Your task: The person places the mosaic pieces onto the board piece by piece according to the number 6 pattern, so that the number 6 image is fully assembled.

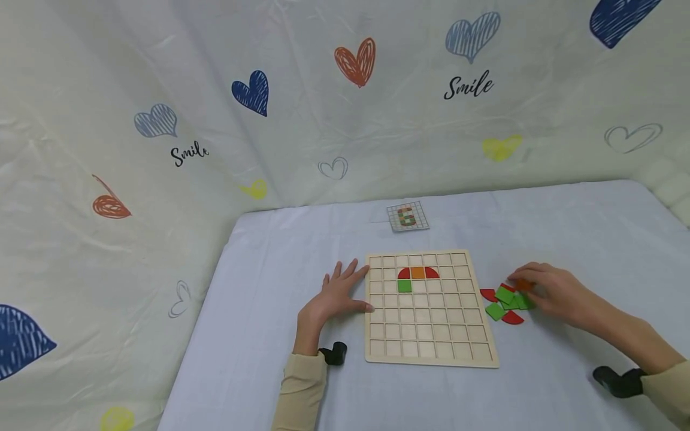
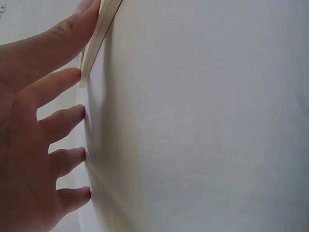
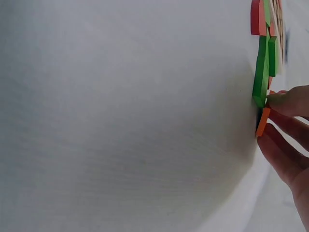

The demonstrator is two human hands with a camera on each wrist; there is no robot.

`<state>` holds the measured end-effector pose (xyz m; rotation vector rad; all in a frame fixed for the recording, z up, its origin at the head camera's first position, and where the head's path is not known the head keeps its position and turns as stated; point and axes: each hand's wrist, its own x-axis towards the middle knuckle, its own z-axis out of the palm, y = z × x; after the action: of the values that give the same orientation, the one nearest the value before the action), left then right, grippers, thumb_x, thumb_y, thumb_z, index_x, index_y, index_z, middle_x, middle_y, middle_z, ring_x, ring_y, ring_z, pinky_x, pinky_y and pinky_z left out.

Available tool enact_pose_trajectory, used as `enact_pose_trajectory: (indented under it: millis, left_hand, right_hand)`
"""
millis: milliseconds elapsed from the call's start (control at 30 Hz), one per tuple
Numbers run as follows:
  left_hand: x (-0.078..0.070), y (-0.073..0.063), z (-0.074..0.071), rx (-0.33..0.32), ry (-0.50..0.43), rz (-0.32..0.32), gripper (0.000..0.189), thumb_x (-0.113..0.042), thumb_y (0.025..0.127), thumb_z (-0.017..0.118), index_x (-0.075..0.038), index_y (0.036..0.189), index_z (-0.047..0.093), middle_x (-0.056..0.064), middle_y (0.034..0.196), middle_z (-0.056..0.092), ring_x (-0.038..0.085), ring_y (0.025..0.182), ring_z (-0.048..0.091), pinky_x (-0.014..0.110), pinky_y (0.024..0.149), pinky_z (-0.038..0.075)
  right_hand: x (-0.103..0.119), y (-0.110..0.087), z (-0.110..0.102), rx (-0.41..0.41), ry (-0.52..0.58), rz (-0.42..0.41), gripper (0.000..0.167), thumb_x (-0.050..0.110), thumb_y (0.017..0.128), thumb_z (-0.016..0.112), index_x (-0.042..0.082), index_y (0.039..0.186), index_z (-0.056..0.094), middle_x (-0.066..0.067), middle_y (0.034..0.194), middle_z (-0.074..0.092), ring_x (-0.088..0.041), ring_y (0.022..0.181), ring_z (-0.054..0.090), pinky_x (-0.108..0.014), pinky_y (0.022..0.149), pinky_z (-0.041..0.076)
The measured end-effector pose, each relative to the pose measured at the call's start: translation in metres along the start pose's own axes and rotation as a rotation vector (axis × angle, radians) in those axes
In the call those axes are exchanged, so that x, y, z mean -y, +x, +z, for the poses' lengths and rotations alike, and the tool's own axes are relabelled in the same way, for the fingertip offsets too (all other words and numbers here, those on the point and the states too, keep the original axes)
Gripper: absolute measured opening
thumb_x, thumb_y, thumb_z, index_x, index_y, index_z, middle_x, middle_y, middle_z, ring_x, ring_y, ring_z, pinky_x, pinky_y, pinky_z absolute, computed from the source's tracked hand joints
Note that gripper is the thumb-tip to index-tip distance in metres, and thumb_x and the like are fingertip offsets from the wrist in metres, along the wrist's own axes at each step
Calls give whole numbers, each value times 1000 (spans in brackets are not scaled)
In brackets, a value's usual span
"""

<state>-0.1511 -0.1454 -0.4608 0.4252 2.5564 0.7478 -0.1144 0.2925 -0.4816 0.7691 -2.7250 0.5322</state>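
Observation:
A wooden grid board [image 1: 431, 353] lies on the table. Two red quarter-circle tiles [image 1: 432, 273], an orange square tile [image 1: 417, 273] between them and a green square tile [image 1: 404, 286] sit in its upper cells. My left hand [image 1: 336, 294] rests at the board's left edge, fingers spread, thumb and index fingertip touching the rim. Right of the board, my right hand [image 1: 557, 293] pinches another orange tile [image 3: 263, 122] between thumb and fingers. This tile is tilted, close over the loose pile of green tiles [image 1: 496, 311] and red quarter-circle tiles [image 1: 513, 318].
A small card [image 1: 408, 216] with a gridded red, green and orange pattern lies behind the board. A white cloth covers the table [image 1: 269, 287]. Behind it hangs a curtain [image 1: 302, 120] printed with hearts and words. Black wrist devices [image 1: 335, 354] show at both sleeves.

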Motion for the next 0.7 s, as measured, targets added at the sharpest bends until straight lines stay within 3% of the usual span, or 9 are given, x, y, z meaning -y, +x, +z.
enact_pose_trajectory:
  millis: [233, 567, 700]
  left_hand:
    - [2, 2, 1, 1, 11, 0, 91, -37, 88, 82, -24, 164, 31, 3, 174, 13, 38, 160, -5, 63, 127, 1]
    - [1, 1, 0, 2, 19, -7, 92, -39, 88, 81, -25, 164, 31, 2, 174, 12, 36, 160, -5, 62, 127, 1]
    - [-1, 0, -1, 1, 21, -8, 92, -39, 88, 81, -25, 164, 31, 2, 174, 12, 37, 160, -5, 62, 127, 1]
  right_hand:
    - [-5, 0, 0, -19, 4, 12, 40, -9, 61, 91, -3, 98, 75, -12, 96, 70, -28, 81, 66, -32, 65, 62]
    - [-3, 4, -3, 67, 13, 180, 29, -1, 72, 89, -7, 96, 74, -16, 92, 66, -28, 80, 62, -32, 63, 59]
    - [-3, 4, -3, 63, 35, 188, 30, -3, 71, 89, -6, 96, 71, -13, 92, 66, -26, 80, 62, -29, 63, 59]
